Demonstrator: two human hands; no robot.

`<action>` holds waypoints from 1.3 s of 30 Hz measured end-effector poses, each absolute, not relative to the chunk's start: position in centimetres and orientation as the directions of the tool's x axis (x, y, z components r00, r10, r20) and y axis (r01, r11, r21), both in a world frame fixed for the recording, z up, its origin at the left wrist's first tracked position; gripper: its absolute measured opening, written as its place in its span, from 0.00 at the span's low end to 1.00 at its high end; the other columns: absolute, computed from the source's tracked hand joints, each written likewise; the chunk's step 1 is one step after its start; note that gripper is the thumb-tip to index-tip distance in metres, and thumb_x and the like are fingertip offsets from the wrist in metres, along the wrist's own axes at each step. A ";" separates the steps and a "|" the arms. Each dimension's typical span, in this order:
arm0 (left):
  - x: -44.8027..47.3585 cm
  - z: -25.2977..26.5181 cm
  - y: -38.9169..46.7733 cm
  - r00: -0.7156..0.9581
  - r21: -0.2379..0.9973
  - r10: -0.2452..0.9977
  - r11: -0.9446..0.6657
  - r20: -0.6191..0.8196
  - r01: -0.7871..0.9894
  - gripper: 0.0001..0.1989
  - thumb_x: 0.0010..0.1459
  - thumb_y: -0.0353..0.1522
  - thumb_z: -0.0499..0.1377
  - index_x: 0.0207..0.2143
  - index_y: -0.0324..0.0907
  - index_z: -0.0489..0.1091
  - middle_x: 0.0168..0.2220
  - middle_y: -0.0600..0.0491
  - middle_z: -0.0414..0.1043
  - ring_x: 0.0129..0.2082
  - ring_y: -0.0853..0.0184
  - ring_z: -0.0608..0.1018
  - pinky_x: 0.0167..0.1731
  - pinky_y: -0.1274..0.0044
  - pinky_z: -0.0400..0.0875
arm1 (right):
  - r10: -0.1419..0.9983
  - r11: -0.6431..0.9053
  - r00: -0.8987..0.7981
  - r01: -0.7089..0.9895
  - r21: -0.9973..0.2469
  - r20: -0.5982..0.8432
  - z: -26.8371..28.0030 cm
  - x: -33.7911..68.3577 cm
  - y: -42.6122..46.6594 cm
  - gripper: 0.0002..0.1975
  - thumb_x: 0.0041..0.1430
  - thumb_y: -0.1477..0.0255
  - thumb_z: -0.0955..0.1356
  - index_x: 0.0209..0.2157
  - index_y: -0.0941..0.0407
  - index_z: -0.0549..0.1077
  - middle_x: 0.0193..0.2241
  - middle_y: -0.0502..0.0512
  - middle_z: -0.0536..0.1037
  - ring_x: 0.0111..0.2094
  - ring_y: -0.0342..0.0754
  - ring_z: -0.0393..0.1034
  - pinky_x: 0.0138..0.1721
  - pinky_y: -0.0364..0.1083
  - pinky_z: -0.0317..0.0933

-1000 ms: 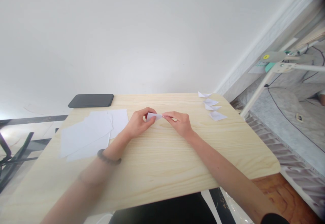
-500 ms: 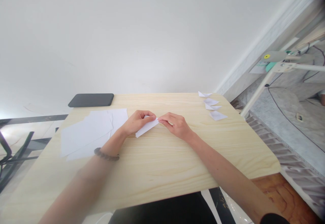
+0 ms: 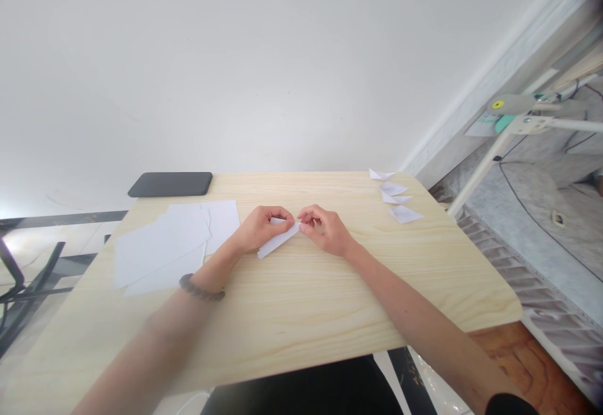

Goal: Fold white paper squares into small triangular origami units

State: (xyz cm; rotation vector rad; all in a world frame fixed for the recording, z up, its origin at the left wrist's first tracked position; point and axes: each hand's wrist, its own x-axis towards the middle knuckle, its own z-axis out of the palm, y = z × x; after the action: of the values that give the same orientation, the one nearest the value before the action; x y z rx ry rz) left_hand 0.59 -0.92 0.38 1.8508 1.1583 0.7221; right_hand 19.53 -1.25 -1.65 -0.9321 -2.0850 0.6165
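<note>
A narrow folded piece of white paper (image 3: 279, 241) slants over the middle of the table. My left hand (image 3: 264, 226) pinches it near its upper right end, thumb in front, and covers part of it. At that same tip is my right hand (image 3: 325, 230), its thumb and index finger curled close around the end of the paper. The paper's lower left end sticks out free below my left palm. Several small folded white paper pieces (image 3: 406, 215) stand in a column at the table's far right.
Loose white paper sheets (image 3: 162, 245) overlap on the left of the wooden table (image 3: 301, 314). A dark phone-like slab (image 3: 170, 184) lies at the back left edge. Behind the table rises a white wall (image 3: 282, 76). A white metal frame (image 3: 485, 167) stands to the right.
Both hands and the folded paper have shifted slightly right. The right hand's fingers have loosened from a tight pinch into a rounder curl at the paper's tip.
</note>
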 end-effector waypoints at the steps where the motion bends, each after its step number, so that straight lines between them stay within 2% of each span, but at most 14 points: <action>1: 0.7 0.4 -1.0 0.419 0.850 0.906 -0.268 0.063 0.454 0.14 0.50 0.40 0.53 0.29 0.38 0.71 0.25 0.55 0.71 0.21 0.73 0.67 0.19 0.82 0.58 | 0.783 0.606 -0.470 0.426 -0.672 0.409 -1.7 19.6 -1.2 0.06 0.53 0.71 0.63 0.32 0.58 0.68 0.23 0.48 0.70 0.24 0.39 0.62 0.27 0.39 0.57; 3: 0.9 0.3 -1.1 0.437 0.822 0.895 -0.314 0.089 0.475 0.13 0.50 0.38 0.53 0.29 0.39 0.71 0.27 0.55 0.72 0.23 0.72 0.68 0.21 0.82 0.59 | 0.788 0.589 -0.504 0.451 -0.670 0.354 -1.8 19.6 -1.2 0.08 0.54 0.72 0.61 0.25 0.58 0.68 0.20 0.47 0.67 0.21 0.37 0.58 0.24 0.39 0.53; 6: 0.9 0.2 -1.0 0.463 0.803 0.881 -0.340 0.091 0.490 0.12 0.50 0.37 0.53 0.29 0.39 0.72 0.27 0.55 0.72 0.23 0.73 0.68 0.22 0.82 0.59 | 0.799 0.556 -0.527 0.462 -0.690 0.290 -1.9 19.6 -1.2 0.11 0.54 0.72 0.60 0.21 0.58 0.66 0.17 0.46 0.63 0.19 0.37 0.54 0.22 0.38 0.49; 10: 0.6 0.1 -0.8 0.521 0.829 0.851 -0.335 0.062 0.448 0.11 0.50 0.36 0.53 0.29 0.39 0.71 0.29 0.55 0.73 0.24 0.73 0.69 0.22 0.82 0.60 | 0.790 0.519 -0.570 0.423 -0.743 0.227 -1.9 19.6 -1.2 0.10 0.54 0.72 0.59 0.22 0.59 0.65 0.17 0.45 0.60 0.19 0.37 0.51 0.21 0.38 0.48; 17: 0.1 0.6 -0.7 0.536 0.863 0.844 -0.267 -0.005 0.429 0.13 0.50 0.38 0.53 0.30 0.39 0.71 0.31 0.54 0.72 0.29 0.69 0.71 0.27 0.80 0.62 | 0.744 0.452 -0.655 0.349 -0.821 0.131 -1.5 20.2 -1.1 0.06 0.52 0.75 0.59 0.27 0.58 0.66 0.21 0.46 0.64 0.21 0.37 0.55 0.24 0.38 0.50; 24: 0.3 0.6 -0.8 0.550 0.876 0.834 -0.289 0.032 0.387 0.12 0.50 0.37 0.53 0.29 0.39 0.71 0.31 0.53 0.72 0.32 0.67 0.72 0.32 0.78 0.64 | 0.756 0.519 -0.628 0.406 -0.752 0.183 -1.5 19.7 -1.3 0.11 0.54 0.70 0.60 0.20 0.58 0.61 0.17 0.45 0.57 0.20 0.37 0.49 0.22 0.39 0.46; 31: 0.2 0.6 -0.7 0.561 0.867 0.828 -0.296 0.023 0.400 0.12 0.50 0.38 0.54 0.30 0.40 0.71 0.31 0.54 0.72 0.32 0.68 0.72 0.32 0.79 0.63 | 0.730 0.558 -0.655 0.407 -0.723 0.195 -1.5 19.8 -1.3 0.09 0.54 0.73 0.59 0.23 0.59 0.64 0.18 0.45 0.60 0.21 0.37 0.52 0.24 0.39 0.48; 36: 0.1 0.6 -0.7 0.549 0.864 0.836 -0.276 -0.001 0.421 0.12 0.50 0.38 0.54 0.29 0.40 0.71 0.31 0.54 0.72 0.31 0.68 0.72 0.30 0.79 0.63 | 0.714 0.508 -0.688 0.377 -0.774 0.133 -1.3 20.0 -1.1 0.09 0.52 0.77 0.58 0.25 0.59 0.67 0.20 0.46 0.63 0.22 0.38 0.56 0.25 0.39 0.50; 39: 0.2 0.5 -0.7 0.560 0.868 0.829 -0.278 0.000 0.412 0.12 0.50 0.38 0.54 0.29 0.40 0.71 0.31 0.54 0.72 0.30 0.69 0.71 0.30 0.80 0.63 | 0.725 0.489 -0.678 0.380 -0.786 0.124 -1.3 20.0 -1.1 0.09 0.53 0.76 0.58 0.24 0.59 0.66 0.18 0.46 0.62 0.21 0.38 0.54 0.24 0.39 0.49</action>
State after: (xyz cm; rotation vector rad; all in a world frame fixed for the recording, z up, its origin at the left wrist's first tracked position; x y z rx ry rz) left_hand 0.15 -0.69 0.53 1.8950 1.0072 0.5834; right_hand 19.96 -1.10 -1.31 -0.9142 -2.2950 1.0519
